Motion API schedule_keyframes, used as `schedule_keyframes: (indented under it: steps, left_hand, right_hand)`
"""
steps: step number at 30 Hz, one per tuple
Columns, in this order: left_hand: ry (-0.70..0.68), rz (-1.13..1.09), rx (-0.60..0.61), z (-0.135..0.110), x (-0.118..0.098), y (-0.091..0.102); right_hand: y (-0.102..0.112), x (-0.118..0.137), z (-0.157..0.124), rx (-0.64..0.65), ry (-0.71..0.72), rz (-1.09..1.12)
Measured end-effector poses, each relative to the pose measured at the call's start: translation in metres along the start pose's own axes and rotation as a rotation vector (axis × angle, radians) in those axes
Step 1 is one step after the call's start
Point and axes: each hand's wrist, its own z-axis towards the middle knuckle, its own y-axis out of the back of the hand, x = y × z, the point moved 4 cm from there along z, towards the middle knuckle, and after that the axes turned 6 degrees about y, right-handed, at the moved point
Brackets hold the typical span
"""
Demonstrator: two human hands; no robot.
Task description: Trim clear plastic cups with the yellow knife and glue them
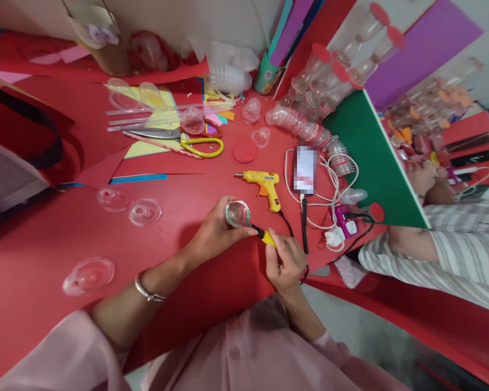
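Observation:
My left hand (215,231) is closed around a small transparent plastic cup (237,213), whose round opening faces up at me. In my right hand (287,262) is a yellow-handled soldering iron (269,239) with a dark front part, a black cord trailing below the hand. Its front end reaches the cup's rim beside my left thumb; whether it touches the plastic I cannot tell. Just beyond my hands lies a yellow glue gun (264,184) on its side. Transparent dome lids (145,212) lie to the left of my left hand.
Yellow-and-orange-handled scissors (201,146) and plastic straws (138,117) lie on paper at the back. A phone (305,169), white cables and a purple power strip (344,221) are at right. A green board (375,157) stands beside a co-worker's striped sleeve (464,255).

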Motion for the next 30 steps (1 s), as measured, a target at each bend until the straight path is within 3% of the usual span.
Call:
schedule_keyframes:
  steps: [10,30]
  left_hand:
    - [-0.060,0.034,-0.003,-0.0017,0.0032,0.0002]
    - [-0.015,-0.073,0.026,-0.0013,0.0003,-0.0011]
  right_hand:
    - [0.0000,0.0024,0.0016,-0.009,0.003,-0.033]
    - [-0.0008,0.0006,-0.0007,-0.014,0.011,0.006]
